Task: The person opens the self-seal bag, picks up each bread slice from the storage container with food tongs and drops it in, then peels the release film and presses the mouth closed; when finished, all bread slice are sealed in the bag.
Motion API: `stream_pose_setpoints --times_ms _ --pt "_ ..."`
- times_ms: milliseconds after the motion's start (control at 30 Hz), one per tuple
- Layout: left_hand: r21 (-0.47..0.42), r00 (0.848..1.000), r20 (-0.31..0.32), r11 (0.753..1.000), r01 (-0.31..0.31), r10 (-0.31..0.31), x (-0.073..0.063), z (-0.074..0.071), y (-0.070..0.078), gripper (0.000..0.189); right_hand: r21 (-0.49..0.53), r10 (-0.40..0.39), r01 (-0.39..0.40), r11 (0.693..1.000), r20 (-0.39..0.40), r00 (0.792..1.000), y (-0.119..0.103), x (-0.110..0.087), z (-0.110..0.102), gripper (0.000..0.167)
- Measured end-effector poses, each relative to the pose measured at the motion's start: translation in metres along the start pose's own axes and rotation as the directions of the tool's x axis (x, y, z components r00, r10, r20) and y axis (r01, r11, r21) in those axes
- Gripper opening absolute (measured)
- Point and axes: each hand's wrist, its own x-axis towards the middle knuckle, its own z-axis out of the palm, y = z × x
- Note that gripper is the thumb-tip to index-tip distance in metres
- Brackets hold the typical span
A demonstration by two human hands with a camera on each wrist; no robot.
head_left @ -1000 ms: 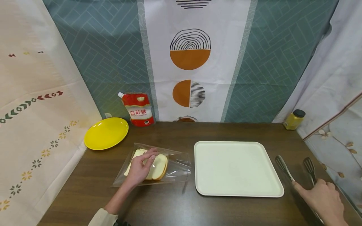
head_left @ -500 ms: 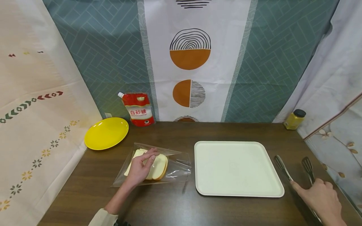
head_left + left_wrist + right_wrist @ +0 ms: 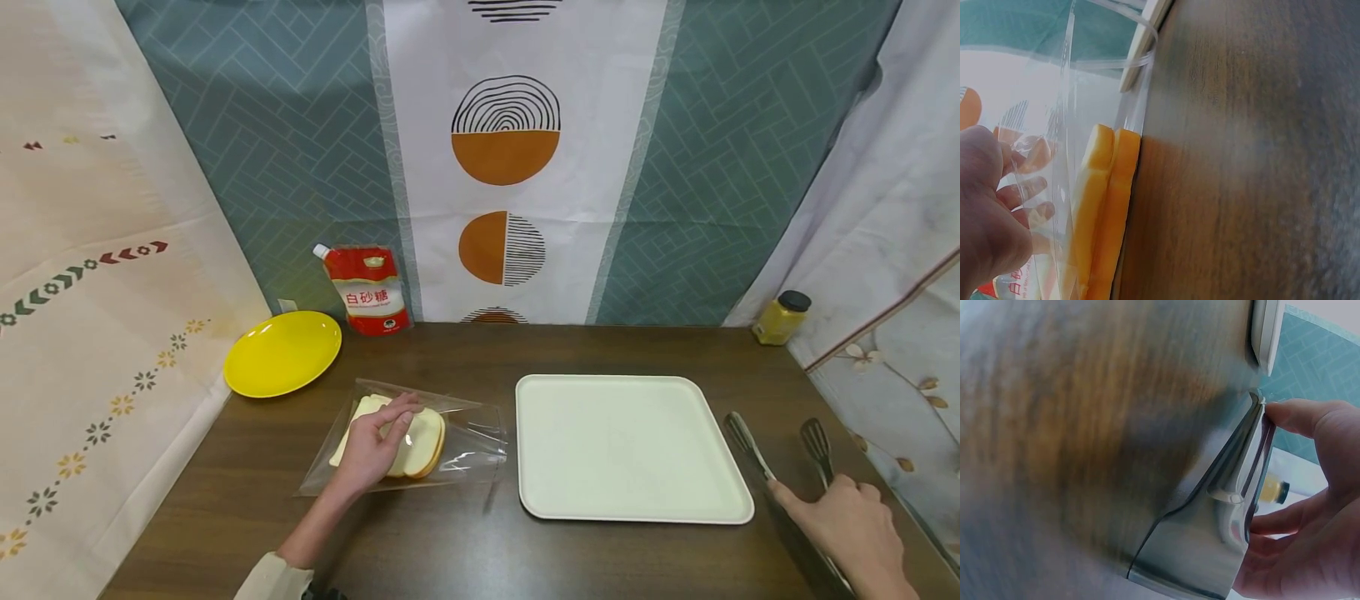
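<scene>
In the head view my left hand (image 3: 372, 446) lies over a stack of white bread slices (image 3: 420, 446) inside a clear plastic bag (image 3: 476, 429). Its fingers are loosely bent, with the thumb apart from them. Brown crusts of the bread (image 3: 1124, 162) show edge-on in the left wrist view, and the fingertips touch or hover at the film; which one I cannot tell. On the right, my right hand (image 3: 851, 525) holds metal tongs (image 3: 757, 458) with slotted heads spread apart. The right wrist view has the thumb on one arm of the tongs (image 3: 1210, 537) and fingers on the other.
A pale rectangular tray (image 3: 630, 450) lies between the bag and the tongs. Behind the bag are a yellow plate (image 3: 281, 354) and a red sugar pouch (image 3: 367, 292). At the back right corner stands a yellow jar (image 3: 782, 317) with a black lid. Fabric hangs around the table.
My right hand has shifted slightly left with the tongs, whose heads stay apart. The left hand, bread and bag have not visibly moved.
</scene>
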Motion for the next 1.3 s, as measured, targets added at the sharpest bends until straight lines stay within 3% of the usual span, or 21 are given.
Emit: stream_pose_setpoints --times_ms 367,633,733,800,933,1033,1100,1167,1233,1300 --pt "0.01 1.0 0.015 1.0 0.011 -0.011 0.0 0.0 0.001 0.016 0.004 -0.03 0.03 1.0 0.029 0.999 0.002 0.002 0.0 0.105" --pt "0.012 1.0 0.015 1.0 0.01 -0.01 0.0 -0.001 0.001 0.016 -0.002 -0.031 0.031 1.0 -0.009 0.999 0.0 -0.001 -0.002 0.104" --pt "0.008 1.0 0.019 1.0 0.013 -0.013 0.0 -0.001 0.0 0.016 0.007 -0.024 0.025 1.0 -0.056 0.998 -0.004 -0.005 -0.003 0.107" --pt "0.009 1.0 0.022 1.0 0.012 -0.012 0.0 0.0 0.0 0.016 0.034 -0.03 0.035 0.999 -0.149 0.988 -0.009 -0.01 -0.004 0.105" --pt "0.023 1.0 0.027 1.0 0.015 -0.016 0.0 0.001 -0.001 0.016 0.147 -0.078 0.136 0.98 -0.345 0.936 -0.03 -0.029 -0.009 0.083" --pt "0.032 0.999 0.032 0.999 0.021 -0.022 0.001 0.002 0.0 0.016 0.25 -0.153 0.267 0.931 -0.399 0.904 -0.054 -0.051 -0.01 0.059" --pt "0.034 0.999 0.037 0.999 0.024 -0.025 0.001 0.003 0.001 0.016 0.335 -0.226 0.35 0.875 -0.357 0.906 -0.074 -0.068 -0.007 0.047" --pt "0.038 0.999 0.036 0.999 0.02 -0.021 0.0 0.003 0.002 0.016 0.461 -0.306 0.402 0.791 -0.27 0.913 -0.097 -0.086 0.001 0.038" --pt "0.046 0.999 0.032 0.999 0.012 -0.014 0.001 0.004 0.001 0.016 0.603 -0.395 0.395 0.693 -0.14 0.908 -0.122 -0.106 0.013 0.033" --pt "0.053 1.0 0.024 0.999 -0.01 0.009 0.001 0.006 0.0 0.015 0.751 -0.497 0.319 0.578 0.014 0.868 -0.146 -0.123 0.029 0.032"
